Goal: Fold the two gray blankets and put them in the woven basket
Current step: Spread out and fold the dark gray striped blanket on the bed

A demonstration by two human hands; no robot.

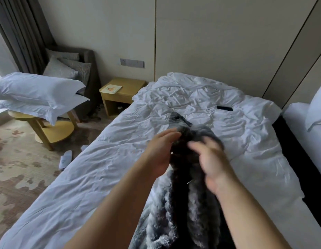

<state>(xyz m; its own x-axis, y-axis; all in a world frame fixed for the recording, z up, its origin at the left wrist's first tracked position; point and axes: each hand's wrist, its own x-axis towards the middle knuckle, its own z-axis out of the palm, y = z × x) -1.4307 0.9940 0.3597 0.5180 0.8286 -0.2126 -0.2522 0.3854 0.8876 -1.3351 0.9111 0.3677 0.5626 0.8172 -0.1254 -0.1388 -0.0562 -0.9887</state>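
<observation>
Above the bed, the left hand touched the bunched gray blanket with straight fingers, the right hand fingers too blurred to tell, so the plush might slip loose.

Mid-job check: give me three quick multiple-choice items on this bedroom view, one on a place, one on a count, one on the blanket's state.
1. Where does the booklet lie?
A. on the wooden nightstand
B. on the bed
C. on the carpet

2. How many white pillows are stacked on the round table?
A. one
B. two
C. four

3. How is the gray blanket?
A. folded flat
B. bunched, raised between the left hand and right hand
C. inside a basket

Key:
1 A, the booklet rests on the nightstand's top.
2 B, one pillow lies on another there.
3 B, it hangs in loose folds between the hands.
</observation>
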